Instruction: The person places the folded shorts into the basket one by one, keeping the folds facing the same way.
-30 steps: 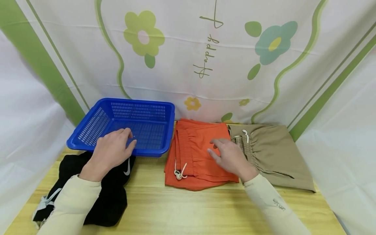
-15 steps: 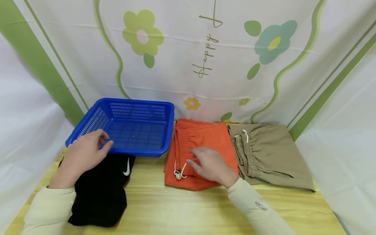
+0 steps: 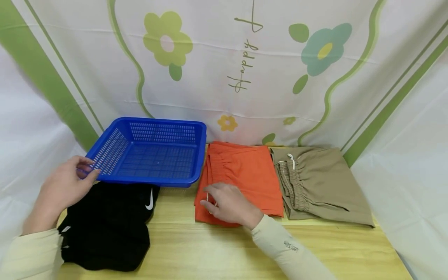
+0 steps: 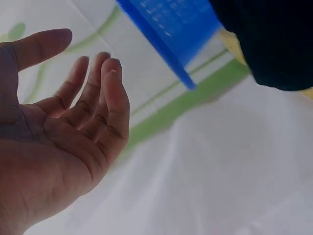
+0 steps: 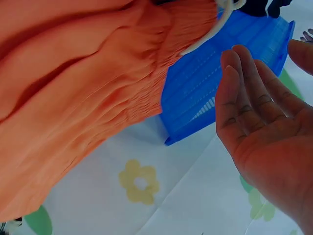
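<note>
My left hand (image 3: 63,188) hovers by the front left corner of a blue plastic basket (image 3: 161,180), fingers loosely bent. In the left wrist view the hand's palm (image 4: 58,161) is bare, apart from the basket's rim. Below the basket lie black shorts (image 3: 108,229) with a white swoosh, partly hidden by my left forearm. My right hand (image 3: 232,204) is above the front of the folded orange shorts (image 3: 252,175), covering most of their white drawstring. The right wrist view shows that hand's relaxed fingers (image 5: 249,93) holding nothing.
Folded khaki shorts (image 3: 329,182) lie to the right of the orange ones. All of it rests on a light wooden table (image 3: 210,252). A white cloth (image 3: 210,50) printed with flowers hangs behind, and more white cloth hangs at both sides.
Both hands have moved left: the left one from over the basket's front edge to its left corner, the right one across the orange shorts. The clothes and basket stay in place.
</note>
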Demonstrator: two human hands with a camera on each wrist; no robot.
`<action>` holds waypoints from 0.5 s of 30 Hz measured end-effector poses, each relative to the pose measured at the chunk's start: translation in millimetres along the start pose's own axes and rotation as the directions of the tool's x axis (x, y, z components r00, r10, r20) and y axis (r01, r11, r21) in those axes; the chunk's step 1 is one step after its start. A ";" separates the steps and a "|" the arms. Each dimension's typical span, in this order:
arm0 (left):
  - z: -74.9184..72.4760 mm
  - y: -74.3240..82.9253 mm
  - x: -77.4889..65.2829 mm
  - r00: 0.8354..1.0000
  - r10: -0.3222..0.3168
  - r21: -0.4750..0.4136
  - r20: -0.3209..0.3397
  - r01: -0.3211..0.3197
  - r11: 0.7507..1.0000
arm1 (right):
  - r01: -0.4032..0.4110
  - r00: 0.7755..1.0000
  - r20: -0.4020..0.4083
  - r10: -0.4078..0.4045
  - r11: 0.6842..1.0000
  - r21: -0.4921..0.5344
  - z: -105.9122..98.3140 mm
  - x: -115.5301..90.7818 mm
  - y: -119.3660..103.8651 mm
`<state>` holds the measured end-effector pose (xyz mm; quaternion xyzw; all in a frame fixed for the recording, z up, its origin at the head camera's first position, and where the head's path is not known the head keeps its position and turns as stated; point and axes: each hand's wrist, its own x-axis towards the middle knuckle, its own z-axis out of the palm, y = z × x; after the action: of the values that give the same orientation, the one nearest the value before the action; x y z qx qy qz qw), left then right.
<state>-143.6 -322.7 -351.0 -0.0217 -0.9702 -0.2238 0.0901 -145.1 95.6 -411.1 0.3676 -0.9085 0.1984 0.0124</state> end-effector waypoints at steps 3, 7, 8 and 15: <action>-2.3 -15.0 -1.9 0.999 -0.054 -0.025 -0.004 0.054 0.998 | 0.013 1.000 0.014 -0.013 1.000 0.007 2.2 5.6 -7.3; -2.4 -33.1 -3.0 0.993 -0.115 -0.040 -0.013 0.114 0.993 | 0.020 0.999 0.033 -0.019 1.000 -0.015 7.4 12.8 -16.0; -1.9 -37.1 -3.0 0.992 -0.128 -0.041 -0.010 0.127 0.991 | 0.025 0.999 0.034 -0.024 0.999 -0.023 9.2 14.5 -18.2; 4.0 -62.4 -2.6 0.975 -0.180 -0.018 0.132 0.184 0.983 | 0.065 0.994 0.090 -0.062 0.997 -0.033 21.9 27.7 -34.7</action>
<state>-146.9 -377.1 -381.8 0.0515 -0.9684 -0.2441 0.0055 -139.3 46.5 -414.4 0.4043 -0.8995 0.1649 -0.0150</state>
